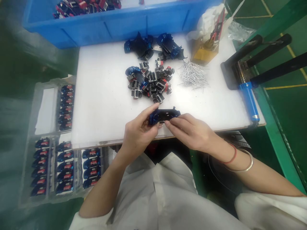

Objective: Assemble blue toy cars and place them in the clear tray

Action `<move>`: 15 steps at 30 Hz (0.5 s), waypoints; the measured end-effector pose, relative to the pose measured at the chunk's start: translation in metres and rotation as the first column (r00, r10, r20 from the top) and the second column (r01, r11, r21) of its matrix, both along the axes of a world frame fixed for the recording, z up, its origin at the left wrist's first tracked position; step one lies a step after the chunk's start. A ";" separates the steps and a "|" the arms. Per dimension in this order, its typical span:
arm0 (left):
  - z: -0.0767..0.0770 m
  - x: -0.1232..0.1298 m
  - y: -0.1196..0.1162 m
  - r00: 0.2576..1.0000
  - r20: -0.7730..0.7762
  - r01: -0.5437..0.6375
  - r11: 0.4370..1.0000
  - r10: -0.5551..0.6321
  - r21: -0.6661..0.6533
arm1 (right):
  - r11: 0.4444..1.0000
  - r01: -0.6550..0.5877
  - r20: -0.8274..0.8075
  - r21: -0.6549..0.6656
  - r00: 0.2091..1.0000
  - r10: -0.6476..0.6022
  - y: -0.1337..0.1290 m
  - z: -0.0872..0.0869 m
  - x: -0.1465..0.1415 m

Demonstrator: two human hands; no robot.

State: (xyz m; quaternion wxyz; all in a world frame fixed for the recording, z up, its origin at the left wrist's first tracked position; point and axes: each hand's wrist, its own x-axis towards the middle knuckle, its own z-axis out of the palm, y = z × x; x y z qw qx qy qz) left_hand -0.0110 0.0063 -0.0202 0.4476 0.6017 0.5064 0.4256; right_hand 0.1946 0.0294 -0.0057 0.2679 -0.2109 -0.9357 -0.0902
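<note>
Both hands, left (141,127) and right (192,131), bend inward, grips closed around the blue-black part (165,115).

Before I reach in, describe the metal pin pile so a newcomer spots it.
Find the blue bin across the far side of the white tabletop. Just nearer than the yellow box lies the pin pile. It's all thin, silvery sticks; the heap of parts left of it is chunky, with black and red.

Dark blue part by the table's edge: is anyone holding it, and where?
Yes, the left hand holds the dark blue part by its left end, while the right hand has its fingers at the right end.
</note>
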 end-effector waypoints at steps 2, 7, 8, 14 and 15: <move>-0.001 0.000 0.000 1.000 0.014 0.002 1.000 -0.002 0.003 | 1.000 0.005 0.000 -0.002 1.000 -0.005 0.000 0.000 0.000; -0.003 0.001 0.002 0.998 0.067 0.003 1.000 -0.001 -0.029 | 0.998 0.049 0.020 -0.049 0.999 -0.048 0.000 0.003 0.000; -0.003 0.001 0.002 0.997 0.080 0.003 0.999 0.000 -0.042 | 0.997 0.058 0.024 -0.060 0.998 -0.057 0.000 0.003 0.000; 0.002 0.000 0.007 0.981 0.192 0.012 0.988 0.018 -0.152 | 0.994 0.068 -0.057 -0.089 0.996 -0.074 0.003 -0.001 -0.002; 0.003 -0.001 0.009 0.977 0.211 0.011 0.985 0.025 -0.170 | 0.994 0.075 -0.081 -0.083 0.993 -0.082 0.003 -0.003 -0.002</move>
